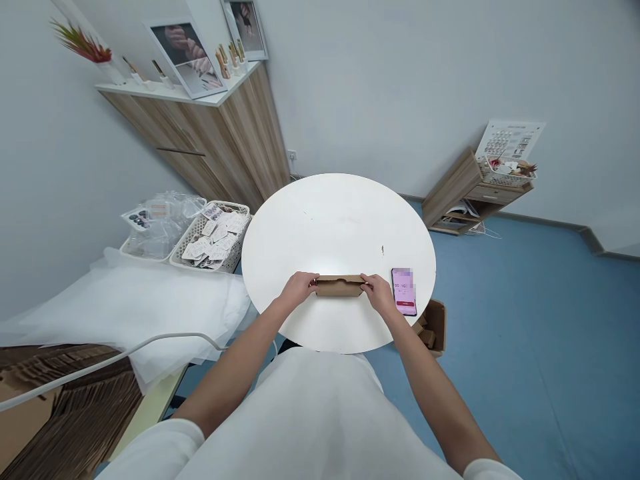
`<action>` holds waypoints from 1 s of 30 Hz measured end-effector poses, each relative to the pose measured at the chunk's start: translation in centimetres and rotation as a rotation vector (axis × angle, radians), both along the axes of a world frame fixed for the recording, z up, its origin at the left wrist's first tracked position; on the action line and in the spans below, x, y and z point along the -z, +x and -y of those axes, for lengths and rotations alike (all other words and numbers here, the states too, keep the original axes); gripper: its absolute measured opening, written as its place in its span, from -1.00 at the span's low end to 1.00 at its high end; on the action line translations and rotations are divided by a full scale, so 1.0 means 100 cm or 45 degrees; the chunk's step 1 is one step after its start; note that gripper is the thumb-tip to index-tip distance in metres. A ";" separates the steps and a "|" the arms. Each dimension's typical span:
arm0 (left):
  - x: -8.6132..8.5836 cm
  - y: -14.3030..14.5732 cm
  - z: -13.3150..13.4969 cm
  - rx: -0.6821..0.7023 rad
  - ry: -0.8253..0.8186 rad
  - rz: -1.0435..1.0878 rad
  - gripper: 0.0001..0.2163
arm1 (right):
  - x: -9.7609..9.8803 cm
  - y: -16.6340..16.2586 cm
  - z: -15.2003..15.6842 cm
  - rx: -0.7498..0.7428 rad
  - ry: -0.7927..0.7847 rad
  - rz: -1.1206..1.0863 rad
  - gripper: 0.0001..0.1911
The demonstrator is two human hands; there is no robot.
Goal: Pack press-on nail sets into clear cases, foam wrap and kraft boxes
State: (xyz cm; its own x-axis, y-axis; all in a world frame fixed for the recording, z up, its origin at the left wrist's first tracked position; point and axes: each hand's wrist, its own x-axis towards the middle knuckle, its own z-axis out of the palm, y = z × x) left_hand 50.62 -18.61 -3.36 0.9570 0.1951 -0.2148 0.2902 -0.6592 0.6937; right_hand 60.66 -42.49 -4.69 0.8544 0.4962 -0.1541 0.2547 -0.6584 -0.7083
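Observation:
A small flat brown cardboard box [339, 285] lies on the round white table [340, 227], near its front edge. My left hand [298, 289] grips the box's left end with fingers curled round it. My right hand [379, 293] grips the right end the same way. Both hands hold the box low over the tabletop, between them. A phone [404, 291] with a lit pink screen rests on the table just right of my right hand.
A white basket of small packets [216, 237] and a tray of clear bags [155, 227] stand at left on a white-covered surface. Stacked flat cardboard [65, 413] lies at lower left. An open cardboard box [434, 327] sits on the blue floor. Wooden cabinets line the walls.

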 end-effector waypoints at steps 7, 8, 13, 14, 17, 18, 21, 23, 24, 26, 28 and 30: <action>0.001 -0.012 -0.001 -0.085 -0.270 -0.089 -0.42 | -0.004 -0.009 0.010 0.006 0.278 -0.273 -0.50; 0.002 -0.012 -0.001 -0.146 -0.307 -0.133 -0.43 | -0.005 -0.008 0.010 0.058 0.305 -0.345 -0.49; 0.008 -0.005 0.002 -0.273 -0.427 -0.269 -0.56 | -0.008 0.002 0.005 0.199 0.264 -0.633 -0.56; 0.009 -0.003 0.003 -0.276 -0.441 -0.279 -0.57 | -0.007 0.003 0.003 0.198 0.235 -0.645 -0.58; 0.012 -0.001 0.003 -0.271 -0.445 -0.293 -0.63 | -0.001 0.004 0.000 0.227 0.192 -0.625 -0.60; 0.013 -0.001 0.004 -0.265 -0.430 -0.285 -0.65 | 0.001 0.004 -0.001 0.238 0.197 -0.612 -0.60; 0.015 -0.005 0.005 -0.219 -0.357 -0.218 -0.71 | 0.007 -0.002 0.002 0.250 0.230 -0.553 -0.60; 0.016 -0.010 0.007 -0.224 -0.316 -0.144 -0.73 | 0.011 -0.010 0.004 0.230 0.256 -0.494 -0.61; 0.017 -0.012 0.008 -0.235 -0.313 -0.108 -0.74 | 0.012 -0.015 0.005 0.211 0.277 -0.468 -0.62; 0.021 -0.018 0.012 -0.276 -0.331 -0.057 -0.74 | 0.016 -0.025 0.006 0.191 0.341 -0.437 -0.63; 0.027 -0.025 0.018 -0.322 -0.352 -0.037 -0.74 | 0.021 -0.036 0.006 0.205 0.420 -0.445 -0.62; 0.035 -0.033 0.025 -0.371 -0.371 -0.025 -0.76 | 0.028 -0.046 0.005 0.238 0.482 -0.471 -0.61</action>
State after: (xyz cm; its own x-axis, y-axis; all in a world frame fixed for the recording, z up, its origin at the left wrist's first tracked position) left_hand 47.33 -21.16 -6.84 0.8659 0.3853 -0.3190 0.4507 -0.3243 0.8317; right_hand 56.02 -42.97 -7.48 0.8560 0.4207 -0.3005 -0.1521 -0.3505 -0.9241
